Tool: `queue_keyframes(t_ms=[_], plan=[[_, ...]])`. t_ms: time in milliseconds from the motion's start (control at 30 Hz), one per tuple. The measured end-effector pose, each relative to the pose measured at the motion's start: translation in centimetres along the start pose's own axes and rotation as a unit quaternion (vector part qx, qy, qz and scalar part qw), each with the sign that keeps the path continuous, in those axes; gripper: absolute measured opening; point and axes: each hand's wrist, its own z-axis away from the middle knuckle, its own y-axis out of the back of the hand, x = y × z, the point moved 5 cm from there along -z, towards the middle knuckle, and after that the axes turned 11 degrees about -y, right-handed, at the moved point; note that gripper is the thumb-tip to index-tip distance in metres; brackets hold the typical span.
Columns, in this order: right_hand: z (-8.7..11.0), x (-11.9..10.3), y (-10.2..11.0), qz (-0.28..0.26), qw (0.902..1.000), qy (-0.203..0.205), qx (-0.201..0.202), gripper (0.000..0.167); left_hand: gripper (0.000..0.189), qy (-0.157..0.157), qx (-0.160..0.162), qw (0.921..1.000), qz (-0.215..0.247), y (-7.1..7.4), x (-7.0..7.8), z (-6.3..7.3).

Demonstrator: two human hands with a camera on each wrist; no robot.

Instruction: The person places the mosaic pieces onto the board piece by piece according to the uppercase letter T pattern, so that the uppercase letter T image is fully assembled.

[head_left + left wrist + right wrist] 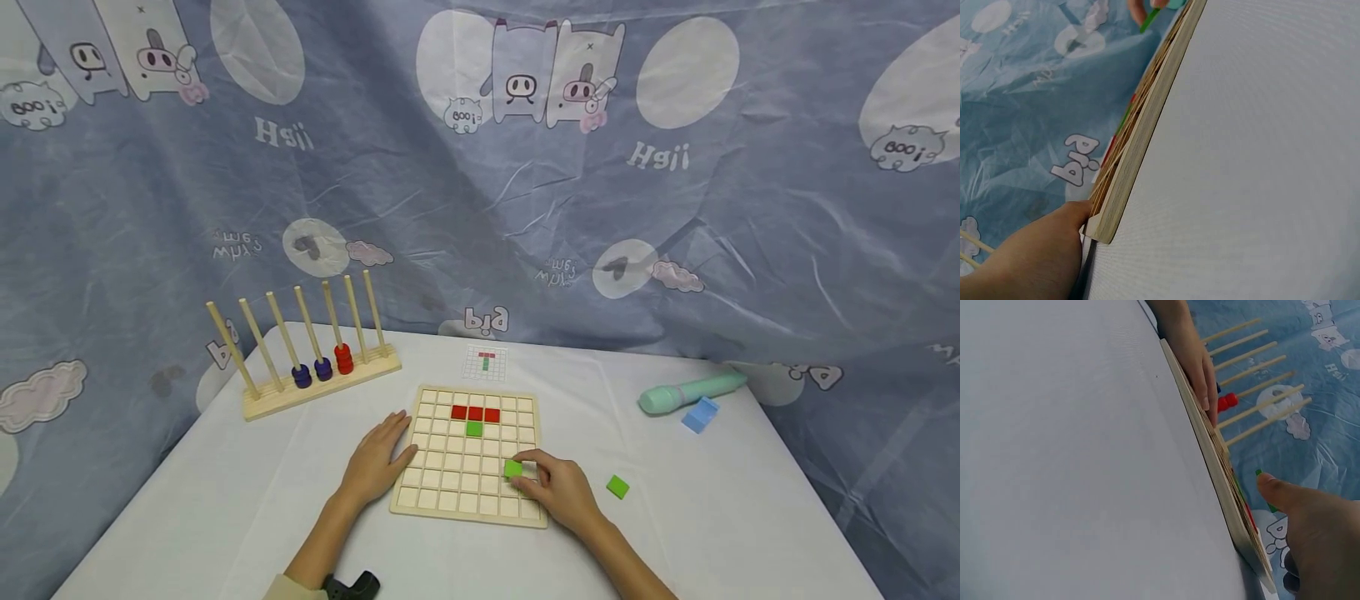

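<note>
A wooden grid board (450, 481) lies on the white table. A row of three red square tiles (476, 413) sits in its upper cells, with one green tile (474, 428) directly below the middle one. Against the board's left edge rests my left hand (375, 458), fingers extended and holding nothing; its thumb (1075, 215) touches the board in the left wrist view. Between thumb and fingers, my right hand (558, 492) pinches another green tile (513, 468) over the board's lower right cells. A loose green tile (618, 487) lies on the table right of that hand.
Behind the board lies a small card (485, 363) printed with a red and green T on a grid. A wooden peg stand (262, 406) with blue and red beads is at the back left. At the back right are a mint-green tapered tube (690, 392) and blue pieces (700, 414).
</note>
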Motion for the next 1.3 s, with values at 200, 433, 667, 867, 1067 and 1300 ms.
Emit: queue_keyframes(t_ms=[200,433,667,867,1067,1300], plan=[[-1.5,-1.9,-2.0,-0.001,0.9998,0.017,0.003,0.028,0.057,-0.001,0.000,1.0000,-0.001,-0.1,0.1,0.0],[-3.2,-2.6,-3.8,-0.005,0.9997,0.020,0.016,0.029,0.056,-0.004,0.003,1.0000,-0.003,-0.2,0.2,0.0],[-4.2,-2.7,-4.8,-0.004,0.9998,0.013,0.011,0.029,0.056,-0.003,0.001,1.0000,-0.002,0.1,0.4,-0.1],[-4.5,-2.5,-5.1,0.000,0.9999,0.010,0.003,0.031,0.056,-0.002,0.001,1.0000,-0.004,0.0,0.3,-0.1],[-4.6,-2.4,-5.3,0.007,0.9999,0.008,0.002,0.031,0.056,-0.001,0.000,1.0000,-0.002,0.1,0.2,0.0],[-4.6,-2.3,-5.6,0.019,0.9998,0.004,-0.002,0.032,0.056,-0.002,0.002,1.0000,-0.003,0.1,0.2,0.0]])
